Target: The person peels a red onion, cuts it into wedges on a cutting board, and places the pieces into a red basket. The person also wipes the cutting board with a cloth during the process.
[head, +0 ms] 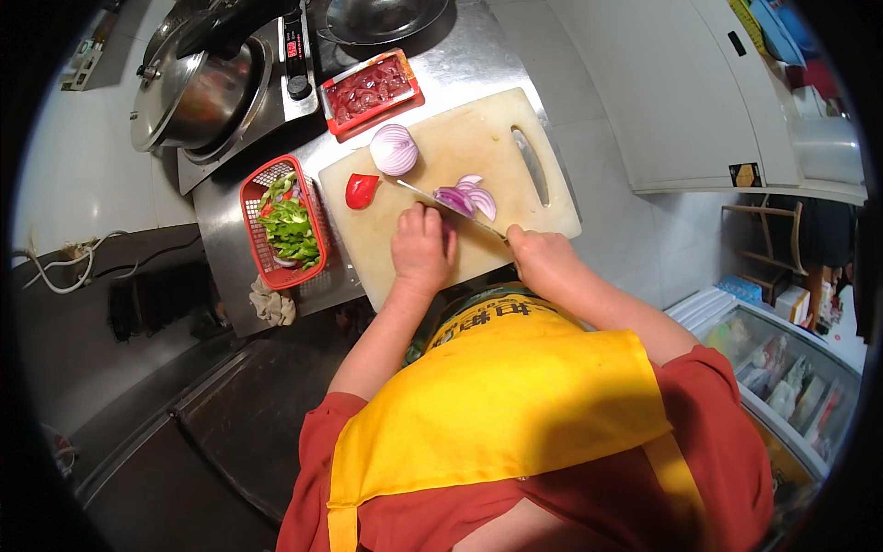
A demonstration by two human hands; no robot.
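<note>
A pale cutting board lies on the steel counter. My right hand grips the handle of a kitchen knife, whose blade reaches to the left across the board. Just left of the blade, my left hand holds a piece of red onion, mostly hidden by fingers and blade. Several cut onion slices lie on the blade's far side. Beyond my left hand sits a halved, peeled red onion, its rounded side showing. A piece of red pepper rests near the board's left edge.
Left of the board stands a red plastic basket of cut peppers. A tray of raw meat sits behind it, near an induction cooker with a lidded pot. A wok is at the back; a crumpled cloth hangs at the counter's edge.
</note>
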